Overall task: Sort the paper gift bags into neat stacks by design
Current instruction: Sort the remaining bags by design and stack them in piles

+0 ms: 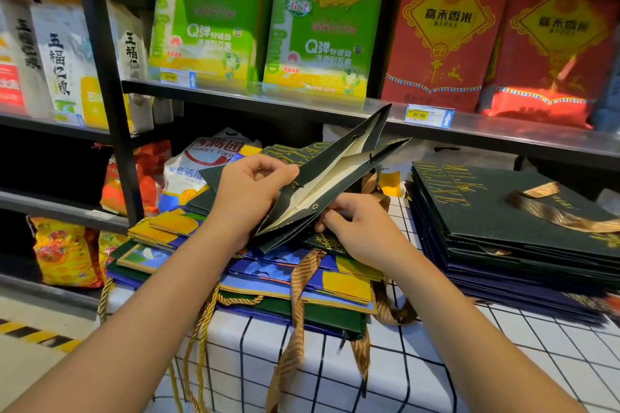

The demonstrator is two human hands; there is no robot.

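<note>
The left hand (250,189) pinches the near rim of a dark green gift bag (322,178) and the right hand (355,228) grips its lower edge, holding it half open above the mixed pile (268,275); its long axis points up and right, towards the matching green stack (503,221) on the bench (436,362), nearer the right hand

Two bare forearms, no sleeves, watch or rings visible. Left hand (250,191) at 11 o'clock of right hand (360,228); short, unpainted nails.
</note>
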